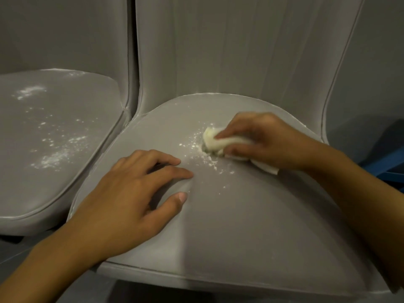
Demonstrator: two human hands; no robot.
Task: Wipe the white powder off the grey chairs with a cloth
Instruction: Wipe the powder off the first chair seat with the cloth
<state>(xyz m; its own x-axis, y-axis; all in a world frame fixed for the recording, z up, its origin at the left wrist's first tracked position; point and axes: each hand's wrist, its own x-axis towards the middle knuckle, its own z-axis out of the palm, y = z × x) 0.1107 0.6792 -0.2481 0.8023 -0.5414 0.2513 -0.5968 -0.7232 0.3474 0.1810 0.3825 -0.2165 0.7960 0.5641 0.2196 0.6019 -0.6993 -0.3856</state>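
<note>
Two grey chairs stand side by side. On the seat of the near chair (240,215) my right hand (266,141) grips a bunched white cloth (211,141) and presses it against the seat, at the right edge of a patch of white powder (205,158). My left hand (135,197) rests flat on the same seat, fingers spread, fingertips just left of the powder. The left chair's seat (32,193) carries scattered white powder (54,158) and a smaller patch (29,91) near its back.
The tall grey backrest (229,51) of the near chair rises behind the seat. A narrow gap (131,62) separates the two chairs. Something blue (384,162) shows at the right edge behind my right forearm.
</note>
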